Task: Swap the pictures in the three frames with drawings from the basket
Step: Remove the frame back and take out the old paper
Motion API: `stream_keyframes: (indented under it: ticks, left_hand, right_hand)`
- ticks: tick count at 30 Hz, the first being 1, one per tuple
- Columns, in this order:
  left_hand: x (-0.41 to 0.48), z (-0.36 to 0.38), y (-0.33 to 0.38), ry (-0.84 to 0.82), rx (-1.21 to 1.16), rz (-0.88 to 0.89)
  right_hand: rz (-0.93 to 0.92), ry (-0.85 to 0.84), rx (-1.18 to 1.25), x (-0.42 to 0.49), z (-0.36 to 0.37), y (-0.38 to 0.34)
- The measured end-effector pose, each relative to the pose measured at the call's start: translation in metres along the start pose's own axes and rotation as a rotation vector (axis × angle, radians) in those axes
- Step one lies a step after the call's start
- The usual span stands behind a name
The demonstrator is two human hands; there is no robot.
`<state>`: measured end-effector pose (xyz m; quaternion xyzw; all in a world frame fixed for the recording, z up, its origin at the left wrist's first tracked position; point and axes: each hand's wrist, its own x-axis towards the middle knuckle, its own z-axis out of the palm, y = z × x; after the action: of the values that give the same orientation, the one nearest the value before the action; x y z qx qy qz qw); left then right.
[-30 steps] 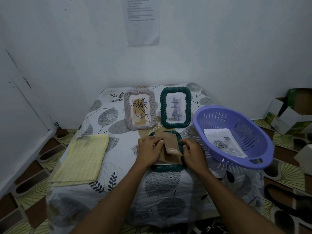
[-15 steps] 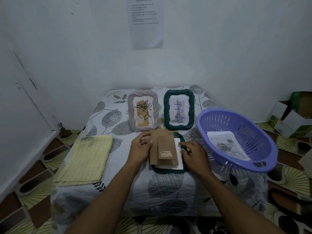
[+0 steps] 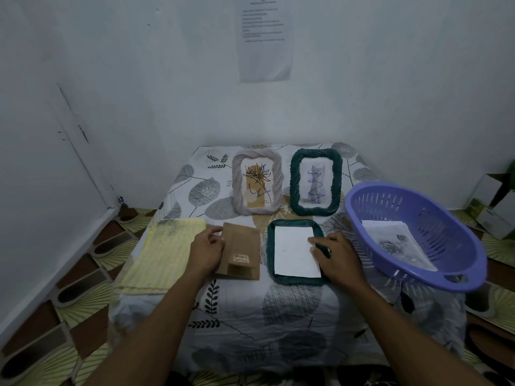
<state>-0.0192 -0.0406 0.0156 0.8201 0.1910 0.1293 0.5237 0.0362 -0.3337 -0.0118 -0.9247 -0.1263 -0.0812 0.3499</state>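
Note:
A dark green frame point(image 3: 271, 252) lies face down on the table with a white sheet point(image 3: 295, 252) exposed in its opening. My right hand point(image 3: 337, 259) rests on the frame's right edge, fingertips on the sheet. My left hand point(image 3: 207, 253) holds the brown cardboard backing point(image 3: 242, 253) flat on the table to the left of the frame. Behind stand a pale grey frame point(image 3: 257, 181) with a plant picture and a second green frame point(image 3: 316, 181) with a scribbled picture. The purple basket point(image 3: 446, 232) on the right holds drawings point(image 3: 395, 243).
A yellow striped cloth point(image 3: 164, 257) lies at the table's left side. The leaf-patterned tablecloth point(image 3: 250, 316) covers a small table against white walls. Cardboard boxes point(image 3: 493, 201) sit on the floor at far right. A printed sheet point(image 3: 264, 37) hangs on the wall.
My left hand lifted the brown backing off the face-down green frame and moved it left onto the table, which uncovered the white sheet. My right hand stayed at the frame's right edge.

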Motion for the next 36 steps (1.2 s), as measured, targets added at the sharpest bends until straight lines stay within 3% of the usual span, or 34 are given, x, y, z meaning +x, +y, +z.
stream_keyframes:
  ticks: [5, 9, 14, 22, 28, 36]
  left_hand:
    - [-0.007, 0.01, 0.002, 0.093, 0.29, 0.199]
    - [-0.009, 0.015, 0.008, -0.144, 0.368, 0.313]
    - [-0.011, 0.028, -0.004, -0.301, 0.737, 0.376]
    - [-0.004, 0.02, -0.011, -0.316, 0.724, 0.372]
    - [-0.014, 0.043, 0.008, -0.183, 0.652, 0.541]
    - [-0.018, 0.098, 0.019, -0.105, 0.621, 0.462]
  right_hand:
    - [0.007, 0.006, -0.017, -0.003, 0.0, 0.0]
    - [0.006, -0.005, -0.037, -0.003, 0.0, 0.0]
    - [0.014, -0.018, -0.061, -0.001, 0.0, 0.0]
    - [0.015, -0.018, -0.071, 0.002, 0.003, 0.004]
    - [0.022, -0.01, -0.053, 0.0, 0.004, 0.004]
    - [0.032, -0.022, -0.056, 0.0, 0.001, 0.005]
